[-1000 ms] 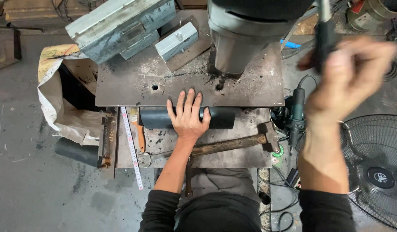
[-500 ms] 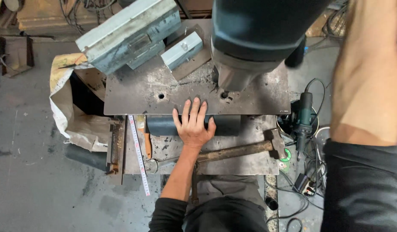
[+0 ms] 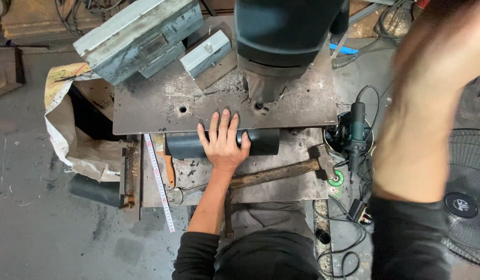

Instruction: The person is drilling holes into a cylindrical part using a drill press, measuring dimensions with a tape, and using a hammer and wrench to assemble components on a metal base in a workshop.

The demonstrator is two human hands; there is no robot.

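My left hand [image 3: 224, 142] lies palm down on a black tube [image 3: 263, 141], fingers spread and draped over it, fingertips reaching the edge of a rusty steel plate [image 3: 162, 103]. The tube lies crosswise on the workbench against that plate's near edge. Just beyond my fingers the drill press head [image 3: 286, 36] hangs over the plate, its tip [image 3: 261, 96] right above a hole. My right forearm [image 3: 416, 129] rises blurred at the right. Its hand is past the top edge, out of view.
A hammer [image 3: 281, 173], a wrench [image 3: 180, 194], an orange-handled tool [image 3: 170, 168] and a tape measure [image 3: 158, 181] lie on the bench. Grey metal boxes [image 3: 139, 36] sit on the plate's far left. An angle grinder [image 3: 357, 132], cables and a fan [image 3: 468, 197] are at the right, a sack [image 3: 69, 140] at the left.
My right arm has lifted: the hand that gripped a black lever handle has gone up out of the frame. My left hand has stayed on the tube.
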